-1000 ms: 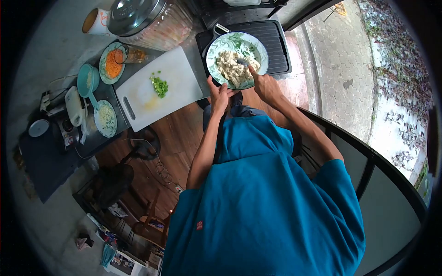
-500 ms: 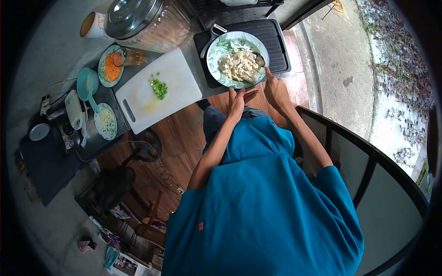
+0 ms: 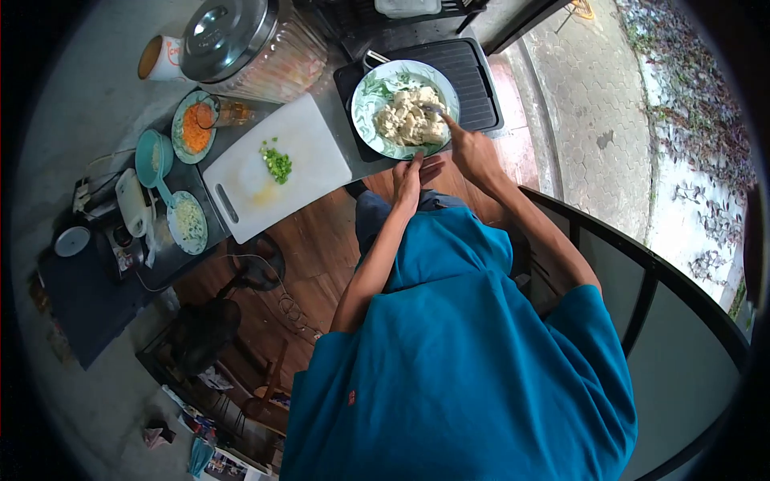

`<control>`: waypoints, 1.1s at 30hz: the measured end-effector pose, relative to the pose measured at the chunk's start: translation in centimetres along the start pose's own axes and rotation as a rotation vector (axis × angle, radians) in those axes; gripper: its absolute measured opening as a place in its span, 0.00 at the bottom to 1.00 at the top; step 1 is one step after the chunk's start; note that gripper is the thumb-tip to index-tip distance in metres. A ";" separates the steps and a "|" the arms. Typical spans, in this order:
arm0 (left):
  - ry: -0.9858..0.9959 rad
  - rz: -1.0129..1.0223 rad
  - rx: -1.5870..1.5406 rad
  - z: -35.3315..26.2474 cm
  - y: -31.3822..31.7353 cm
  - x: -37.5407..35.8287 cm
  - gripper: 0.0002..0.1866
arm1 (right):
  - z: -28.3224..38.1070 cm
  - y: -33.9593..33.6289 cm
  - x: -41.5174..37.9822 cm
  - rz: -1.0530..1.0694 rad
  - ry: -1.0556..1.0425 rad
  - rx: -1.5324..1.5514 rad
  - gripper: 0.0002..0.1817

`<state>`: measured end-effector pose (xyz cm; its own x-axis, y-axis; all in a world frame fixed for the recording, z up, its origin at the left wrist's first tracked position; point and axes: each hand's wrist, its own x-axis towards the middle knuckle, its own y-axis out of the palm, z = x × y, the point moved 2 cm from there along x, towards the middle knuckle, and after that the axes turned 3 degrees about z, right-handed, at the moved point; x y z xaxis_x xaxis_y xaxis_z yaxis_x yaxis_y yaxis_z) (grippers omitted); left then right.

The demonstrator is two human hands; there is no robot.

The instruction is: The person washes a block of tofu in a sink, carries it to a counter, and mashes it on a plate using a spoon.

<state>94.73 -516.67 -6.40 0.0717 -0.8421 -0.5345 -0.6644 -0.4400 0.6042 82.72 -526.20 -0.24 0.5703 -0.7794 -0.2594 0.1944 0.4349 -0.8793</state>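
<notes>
A white plate with a green leaf pattern (image 3: 365,103) sits on a black griddle (image 3: 476,92). On it lies a heap of crumbled, off-white food that looks like tofu (image 3: 401,120). My right hand (image 3: 475,156) is closed around the handle of a metal spoon (image 3: 432,108), whose head rests on the right side of the heap. At the plate's near rim, my left hand (image 3: 408,183) grips the edge, thumb up against it and the other fingers partly hidden below.
Left of the plate, a white cutting board (image 3: 309,144) bears chopped green onion (image 3: 277,163). Beyond are a plate of shredded carrot (image 3: 195,131), a glass (image 3: 233,112), a teal strainer (image 3: 152,158), a plate of chopped white bits (image 3: 189,223) and a large lidded jar (image 3: 269,72).
The spoon has moved left from the plate's right edge onto the heap, my right hand following. The crumbled food looks more broken into chunks. My left hand stays at the near rim.
</notes>
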 end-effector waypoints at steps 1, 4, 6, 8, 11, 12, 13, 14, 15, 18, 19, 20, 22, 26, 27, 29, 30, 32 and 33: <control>0.012 -0.045 0.027 -0.3 -0.2 -0.3 0.18 | 0.2 -0.5 0.2 -0.066 0.033 0.079 0.30; 0.064 -0.124 0.082 -0.8 -1.9 -0.6 0.16 | 0.9 -1.7 1.0 -0.154 -0.042 0.140 0.27; 0.162 -0.242 0.148 -1.6 -3.0 -0.7 0.14 | 1.3 -2.0 1.8 -0.157 -0.031 0.077 0.26; 0.204 -0.285 0.150 -2.4 -3.9 -0.4 0.12 | 1.8 -1.3 2.6 -0.197 -0.199 -0.119 0.24; 0.271 -0.287 0.157 -2.9 -4.7 0.0 0.10 | 2.2 -0.3 2.8 -0.130 -0.196 -0.232 0.24; 0.271 -0.288 0.155 -2.7 -4.7 -0.1 0.10 | 2.2 0.2 2.9 -0.122 -0.202 -0.297 0.25; 0.260 -0.281 0.170 -2.7 -4.8 -0.1 0.09 | 2.1 0.7 3.4 -0.069 -0.153 -0.240 0.24; 0.255 -0.273 0.186 -3.0 -4.8 -0.1 0.09 | 2.1 0.5 3.9 -0.077 -0.157 -0.239 0.24; 0.265 -0.269 0.188 -3.3 -4.8 -0.1 0.09 | 1.9 0.2 4.5 -0.048 -0.134 -0.113 0.22; 0.206 -0.245 0.199 -3.7 -4.3 -0.1 0.08 | 1.1 -2.9 5.0 0.014 -0.091 0.244 0.20; 0.210 -0.234 0.181 -3.8 -4.1 -0.2 0.09 | 0.7 -3.7 4.7 -0.010 -0.043 0.246 0.20; 0.210 -0.227 0.165 -3.7 -4.3 -0.3 0.11 | 0.5 -4.5 4.2 -0.030 0.008 0.251 0.21; 0.186 -0.168 0.194 -3.4 -5.0 0.0 0.14 | -0.8 -4.4 3.4 -0.079 0.005 0.273 0.20; 0.107 -0.023 0.175 -2.9 -3.3 -1.0 0.21 | -2.6 -1.5 2.5 -0.085 0.058 0.335 0.19; 0.112 -0.028 0.172 -2.5 -2.9 -1.0 0.22 | -2.4 -1.1 2.6 -0.104 0.043 0.349 0.20; 0.093 0.002 0.151 -2.1 -2.2 -0.6 0.22 | -1.5 -0.9 2.7 -0.124 0.035 0.364 0.22; 0.074 0.025 0.124 -1.7 -2.1 -0.5 0.21 | -0.1 -1.2 2.3 -0.112 -0.011 0.227 0.23; 0.064 0.063 0.109 -1.1 -1.9 -0.2 0.22 | 0.6 0.0 1.4 -0.075 -0.108 -0.031 0.29; 0.065 0.051 0.084 -0.7 -1.8 0.0 0.22 | 1.3 0.2 0.9 -0.010 -0.082 -0.048 0.30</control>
<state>96.44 -516.09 -7.00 0.0825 -0.8821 -0.4638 -0.7283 -0.3710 0.5761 84.32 -526.25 -0.17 0.6325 -0.7431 -0.2185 0.1634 0.4038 -0.9002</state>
